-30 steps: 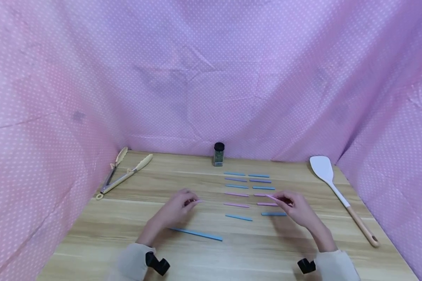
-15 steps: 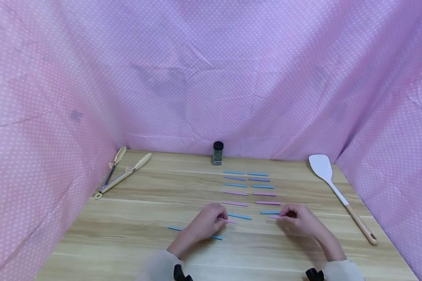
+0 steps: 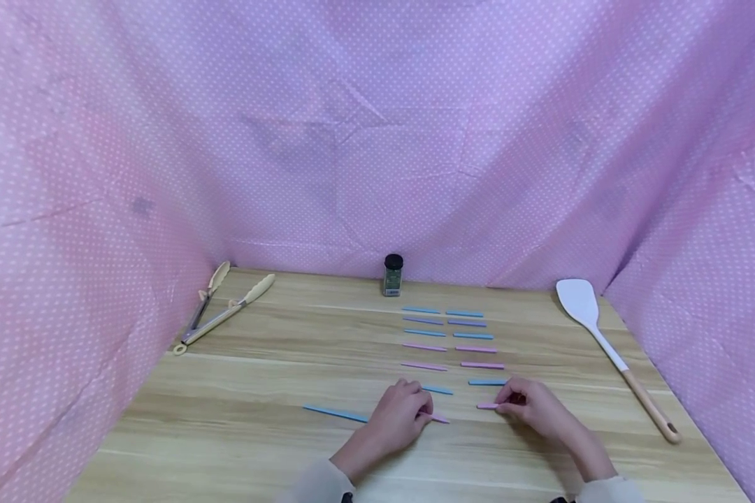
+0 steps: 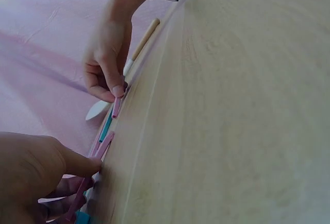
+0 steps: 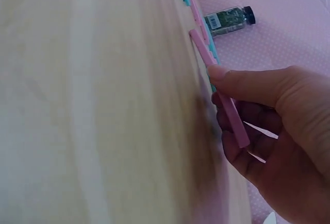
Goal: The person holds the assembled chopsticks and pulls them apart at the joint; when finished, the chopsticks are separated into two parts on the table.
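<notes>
My left hand (image 3: 399, 417) pinches a short thin pink stick (image 4: 106, 144) between thumb and fingers, low over the table and nearer than the left column's blue stick (image 3: 439, 390). Part of a longer blue stick (image 3: 333, 413) lies hidden behind that hand. On the right, my right hand (image 3: 537, 409) pinches another pink stick (image 5: 232, 113) by thumb and fingertips, just nearer than the right column's blue stick (image 3: 486, 382). Further back, two columns of short sticks lie in rows, blue, purple and pink, among them a pink stick (image 3: 482, 365). Whether the held sticks touch the table, I cannot tell.
A black-capped spice jar (image 3: 393, 276) stands at the back of the wooden table (image 3: 226, 433). Opened tongs (image 3: 220, 318) lie at the far left. A white spatula (image 3: 594, 328) with a wooden handle lies along the right. Dotted pink cloth (image 3: 377, 140) hangs around the table.
Both hands have come nearer the table's front with their pink sticks. The left hand has also moved right, from left of the columns to below the left one.
</notes>
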### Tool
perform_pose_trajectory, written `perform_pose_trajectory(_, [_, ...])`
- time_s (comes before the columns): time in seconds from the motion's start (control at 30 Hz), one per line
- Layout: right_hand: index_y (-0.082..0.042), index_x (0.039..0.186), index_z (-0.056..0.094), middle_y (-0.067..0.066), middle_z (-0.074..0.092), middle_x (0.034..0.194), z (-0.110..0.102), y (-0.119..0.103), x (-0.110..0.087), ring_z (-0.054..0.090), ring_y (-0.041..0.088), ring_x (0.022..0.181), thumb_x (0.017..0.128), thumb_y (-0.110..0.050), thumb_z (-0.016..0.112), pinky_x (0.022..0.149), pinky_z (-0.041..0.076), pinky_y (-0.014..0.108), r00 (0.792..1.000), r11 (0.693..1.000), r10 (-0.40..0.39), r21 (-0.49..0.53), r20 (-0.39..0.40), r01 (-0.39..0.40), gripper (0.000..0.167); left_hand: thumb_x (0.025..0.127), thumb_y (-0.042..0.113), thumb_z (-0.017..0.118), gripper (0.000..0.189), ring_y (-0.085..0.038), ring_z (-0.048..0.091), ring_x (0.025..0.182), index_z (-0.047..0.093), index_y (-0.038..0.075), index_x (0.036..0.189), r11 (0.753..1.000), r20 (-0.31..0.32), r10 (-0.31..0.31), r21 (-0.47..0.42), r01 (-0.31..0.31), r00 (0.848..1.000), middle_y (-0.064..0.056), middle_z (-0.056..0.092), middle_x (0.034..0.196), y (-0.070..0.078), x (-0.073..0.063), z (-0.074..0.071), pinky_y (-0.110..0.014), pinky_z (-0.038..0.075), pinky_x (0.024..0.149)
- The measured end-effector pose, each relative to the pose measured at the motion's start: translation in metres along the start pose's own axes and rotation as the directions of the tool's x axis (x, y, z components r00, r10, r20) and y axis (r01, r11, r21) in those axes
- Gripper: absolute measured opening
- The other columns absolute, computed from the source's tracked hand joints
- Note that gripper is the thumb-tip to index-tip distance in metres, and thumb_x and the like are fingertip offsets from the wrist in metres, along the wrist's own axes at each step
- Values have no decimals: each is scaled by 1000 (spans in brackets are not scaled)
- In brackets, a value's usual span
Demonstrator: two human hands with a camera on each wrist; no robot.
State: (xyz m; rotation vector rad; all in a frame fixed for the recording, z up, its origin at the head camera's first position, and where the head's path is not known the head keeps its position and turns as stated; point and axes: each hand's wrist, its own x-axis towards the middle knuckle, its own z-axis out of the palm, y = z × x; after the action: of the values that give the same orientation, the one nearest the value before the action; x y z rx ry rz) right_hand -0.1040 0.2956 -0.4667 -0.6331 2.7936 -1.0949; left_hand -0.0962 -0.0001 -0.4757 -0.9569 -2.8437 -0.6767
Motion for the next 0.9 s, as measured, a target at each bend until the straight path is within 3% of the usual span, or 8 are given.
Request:
perform_pose_trajectory(0.13, [-16, 82, 68, 0, 64, 81, 2, 1, 1, 52, -3, 74, 83, -17, 73, 64, 47, 20, 1000, 1000, -3, -16, -4, 3, 5, 86, 25, 70, 8, -3, 44, 77, 65, 24, 81, 1000, -22, 22, 2, -22, 1000, 14, 52, 80, 1, 0, 2, -19, 36, 69])
perform_pose_trajectory(0.37, [-18, 82, 68, -9, 62, 80, 4, 0, 2, 51, -4, 72, 82, -11, 74, 62, 46, 20, 999, 998, -31, -61, -27, 29, 9, 87, 25, 69, 7, -3, 44, 77, 65, 24, 81, 999, -19, 39, 8, -39, 999, 14, 52, 80, 0, 1, 2, -17, 35, 68])
perform_pose_trajectory(0.63, [-18, 85, 67, -10, 61, 82, 1, -2, 3, 52, -3, 73, 82, -12, 73, 63, 47, 21, 1000, 998, 6, -57, 0, -6, 8, 89, 27, 67, 5, -3, 43, 79, 65, 25, 85, 999, -3, 32, 8, -32, 999, 15, 50, 82, -1, 2, 3, -17, 36, 70])
perform_pose_trajectory(0.77, [-18, 86, 67, -10, 61, 82, 0, -6, 4, 52, -3, 74, 83, -14, 73, 63, 47, 20, 1000, 997, 18, -81, 5, -17, 8, 90, 32, 65, 9, -3, 44, 83, 66, 24, 92, 1000, -15, 24, -4, -24, 1000, 14, 52, 88, -6, -2, 1, -19, 38, 75])
perform_pose_trajectory(0.9, [-19, 87, 67, -11, 61, 84, -1, -14, 7, 54, -2, 77, 84, -15, 73, 68, 49, 22, 1000, 991, 6, -135, -9, -8, 8, 90, 37, 64, 16, -5, 47, 90, 66, 23, 98, 998, -41, 5, -57, -7, 999, 13, 55, 94, -18, -8, -10, -25, 42, 82])
